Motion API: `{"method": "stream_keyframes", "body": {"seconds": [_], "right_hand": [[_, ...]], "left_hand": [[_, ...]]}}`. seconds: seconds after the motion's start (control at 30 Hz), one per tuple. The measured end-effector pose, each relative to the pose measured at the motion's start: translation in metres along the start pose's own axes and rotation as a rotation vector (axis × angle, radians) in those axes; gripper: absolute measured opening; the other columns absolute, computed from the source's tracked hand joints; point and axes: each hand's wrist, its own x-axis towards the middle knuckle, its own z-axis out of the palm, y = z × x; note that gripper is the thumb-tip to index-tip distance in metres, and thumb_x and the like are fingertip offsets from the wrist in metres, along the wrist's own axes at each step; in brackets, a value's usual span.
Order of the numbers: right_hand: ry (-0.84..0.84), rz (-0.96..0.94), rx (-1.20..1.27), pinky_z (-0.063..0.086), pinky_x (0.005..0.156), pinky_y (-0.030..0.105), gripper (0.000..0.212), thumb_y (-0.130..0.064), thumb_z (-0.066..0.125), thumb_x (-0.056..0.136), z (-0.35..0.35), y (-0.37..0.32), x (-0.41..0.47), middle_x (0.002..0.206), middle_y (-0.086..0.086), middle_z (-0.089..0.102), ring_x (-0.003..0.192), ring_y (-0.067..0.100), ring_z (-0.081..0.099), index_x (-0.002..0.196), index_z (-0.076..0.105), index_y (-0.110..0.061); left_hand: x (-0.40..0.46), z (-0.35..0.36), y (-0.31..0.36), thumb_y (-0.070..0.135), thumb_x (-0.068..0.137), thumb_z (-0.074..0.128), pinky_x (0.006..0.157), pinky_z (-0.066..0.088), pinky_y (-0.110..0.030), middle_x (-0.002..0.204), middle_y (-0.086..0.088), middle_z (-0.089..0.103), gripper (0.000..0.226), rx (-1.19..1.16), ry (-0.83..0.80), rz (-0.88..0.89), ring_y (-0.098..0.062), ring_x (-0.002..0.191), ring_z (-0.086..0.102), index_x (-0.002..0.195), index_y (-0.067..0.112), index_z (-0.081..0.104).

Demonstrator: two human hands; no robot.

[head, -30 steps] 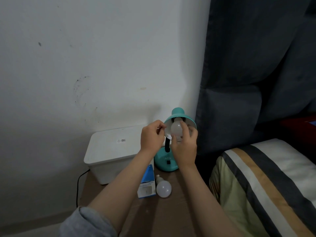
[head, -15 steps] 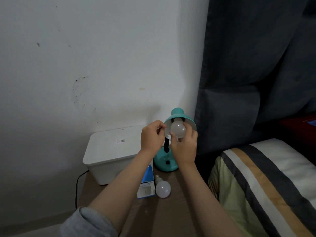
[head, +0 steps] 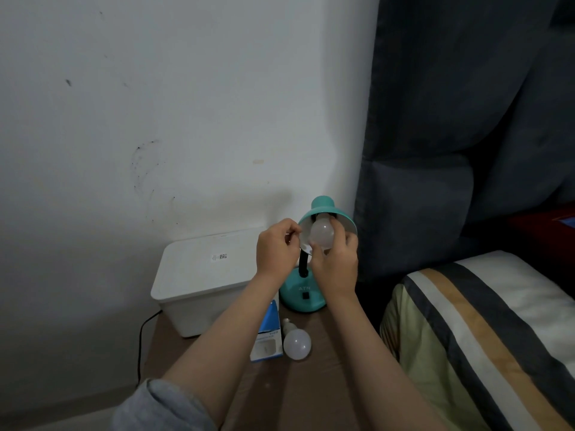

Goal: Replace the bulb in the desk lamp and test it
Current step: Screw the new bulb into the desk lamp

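Observation:
A teal desk lamp stands on a brown bedside table (head: 311, 384), its round base (head: 298, 298) near the wall. The lamp shade (head: 326, 209) tilts toward me. My left hand (head: 277, 247) pinches the shade's left rim. A white bulb (head: 323, 234) sits inside the shade with its neck in the socket, and my right hand (head: 337, 262) grips it from below and the right. The bulb is unlit. A second white bulb (head: 297, 342) lies loose on the table in front of the lamp base, beside a blue and white bulb box (head: 267, 337).
A white lidded plastic box (head: 202, 278) stands left of the lamp against the wall, with a black cable (head: 141, 340) running down beside it. A striped pillow (head: 485, 331) lies on the bed at right. Dark curtains (head: 466, 119) hang behind.
My right hand's fingers have shifted around the bulb, as in a turning grip; the bulb stays in the shade. My left hand keeps hold of the shade rim.

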Motion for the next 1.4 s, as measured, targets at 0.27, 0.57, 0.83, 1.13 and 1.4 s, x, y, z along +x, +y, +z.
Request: {"method": "stream_keyframes", "body": {"seconds": [0.27,0.57,0.83,1.13,1.4], "right_hand": [[-0.04,-0.009,-0.036,0.05,0.074,0.032,0.055,-0.019,0.067,0.085,-0.004,-0.002,0.008,0.115,0.022,0.049,0.092,0.036,0.06,0.133,0.043,-0.005],[-0.028,0.014,-0.02,0.05,0.076,0.035,0.058,-0.023,0.065,0.086,-0.003,-0.003,0.01,0.119,0.023,0.048,0.099,0.037,0.058,0.134,0.039,-0.002],[-0.029,0.043,0.02,0.045,0.085,0.031,0.059,-0.021,0.069,0.083,-0.006,-0.005,0.011,0.124,0.019,0.049,0.109,0.033,0.054,0.132,0.042,-0.004],[-0.002,0.047,0.018,0.054,0.079,0.037,0.056,-0.01,0.063,0.082,-0.012,-0.004,-0.002,0.122,0.016,0.043,0.098,0.03,0.057,0.133,0.04,-0.007],[-0.087,-0.385,0.076,0.052,0.063,0.026,0.018,-0.007,0.061,0.084,0.022,-0.023,-0.045,0.091,0.01,0.058,0.075,0.018,0.058,0.101,0.06,-0.003]], "left_hand": [[0.004,0.0,0.004,-0.001,0.08,0.057,0.061,0.049,-0.018,0.075,-0.004,0.07,0.017,0.016,-0.006,-0.005,-0.018,0.068,0.066,0.08,0.013,0.067],[0.005,0.001,0.006,0.0,0.08,0.057,0.063,0.053,-0.029,0.076,-0.005,0.07,0.017,0.042,-0.006,0.004,-0.019,0.068,0.066,0.079,0.014,0.067],[0.005,0.0,0.004,0.0,0.082,0.058,0.061,0.049,-0.017,0.077,-0.002,0.07,0.017,0.019,-0.017,-0.019,-0.018,0.071,0.066,0.079,0.014,0.067],[-0.01,-0.018,0.002,0.007,0.086,0.057,0.081,0.045,-0.02,0.108,-0.004,0.066,0.019,0.011,-0.196,-0.063,-0.018,0.103,0.061,0.104,0.013,0.061],[-0.04,-0.07,-0.034,0.017,0.086,0.058,0.087,0.038,-0.024,0.12,-0.004,0.057,0.026,0.184,-0.109,-0.198,-0.018,0.112,0.051,0.112,0.016,0.056]]}}
